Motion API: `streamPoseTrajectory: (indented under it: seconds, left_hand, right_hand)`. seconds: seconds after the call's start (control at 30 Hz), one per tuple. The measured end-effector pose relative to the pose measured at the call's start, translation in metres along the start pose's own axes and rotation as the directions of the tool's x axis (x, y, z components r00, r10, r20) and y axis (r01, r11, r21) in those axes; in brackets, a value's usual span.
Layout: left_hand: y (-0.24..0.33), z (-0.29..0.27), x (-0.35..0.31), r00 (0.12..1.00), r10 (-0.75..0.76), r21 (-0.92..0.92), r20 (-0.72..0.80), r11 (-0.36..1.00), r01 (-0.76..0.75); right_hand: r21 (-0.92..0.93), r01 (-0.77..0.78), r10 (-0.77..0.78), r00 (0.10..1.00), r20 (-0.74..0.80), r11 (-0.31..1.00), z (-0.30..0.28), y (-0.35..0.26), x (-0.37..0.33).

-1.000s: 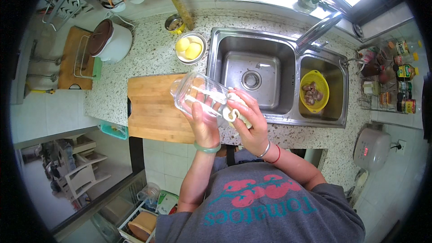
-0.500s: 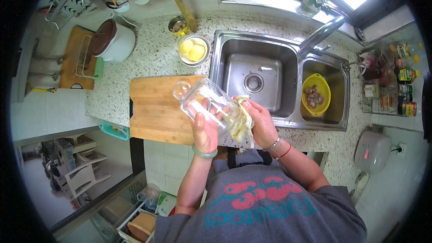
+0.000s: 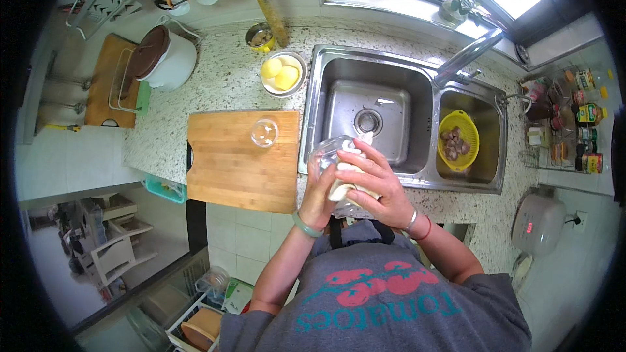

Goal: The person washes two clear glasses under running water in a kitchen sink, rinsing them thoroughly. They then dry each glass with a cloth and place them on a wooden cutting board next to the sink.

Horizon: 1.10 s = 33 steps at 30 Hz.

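My left hand (image 3: 317, 197) is wrapped around a clear glass jar (image 3: 322, 154), tilted in front of my chest at the near edge of the sink. A pale yellow-white cloth (image 3: 342, 188) is pressed against the jar's side by my right hand (image 3: 378, 186), its fingers bent over the fabric. Both hands hide much of the jar, so I cannot see which end is its mouth. On the wooden cutting board (image 3: 228, 173) to the left lies a small round clear glass piece (image 3: 264, 133), which looks like a lid.
A steel double sink (image 3: 368, 51) has a yellow colander (image 3: 474, 132) with brownish pieces in its right basin. Behind the board stand a bowl of peeled yellow potatoes (image 3: 285, 79) and a small metal bowl (image 3: 260, 38). The faucet (image 3: 471, 55) leans over the sink; a white pot (image 3: 173, 62) is far left.
The jar has swung from over the board's right edge toward my chest and turned. My right hand has moved with the cloth onto its side. The glass piece on the board is uncovered.
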<state>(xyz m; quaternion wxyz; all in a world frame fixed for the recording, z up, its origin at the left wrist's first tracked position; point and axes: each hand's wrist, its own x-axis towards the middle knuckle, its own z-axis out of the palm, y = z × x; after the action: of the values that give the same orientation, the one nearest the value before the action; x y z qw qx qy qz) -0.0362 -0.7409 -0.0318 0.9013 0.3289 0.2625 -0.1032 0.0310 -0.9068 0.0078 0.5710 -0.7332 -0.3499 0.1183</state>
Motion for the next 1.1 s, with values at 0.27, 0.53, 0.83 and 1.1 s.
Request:
streamPoseTrajectory:
  seconds: [0.27, 0.53, 0.83, 1.1]
  left_hand:
    - [-0.003, 0.003, -0.003, 0.983, -0.110, 0.077, 0.149, 0.992, 0.099]
    - [0.008, 0.008, -0.002, 0.927, -0.256, 0.091, 0.276, 0.967, 0.240]
    - [0.011, 0.020, -0.003, 0.966, -0.216, 0.128, 0.140, 0.972, 0.199]
    - [0.008, 0.024, -0.015, 0.983, 0.053, 0.128, 0.178, 0.989, -0.076]
  right_hand:
    - [0.330, -0.305, 0.359, 0.926, -0.118, 0.894, 0.005, 0.029, 0.019]
    - [0.888, -0.395, 0.654, 0.740, 0.157, 0.234, 0.006, 0.070, 0.003]
    - [0.975, -0.119, 0.638, 0.740, 0.213, -0.188, 0.020, 0.086, -0.016]
    - [0.983, -0.014, 0.621, 0.773, 0.127, -0.183, 0.020, 0.091, -0.012]
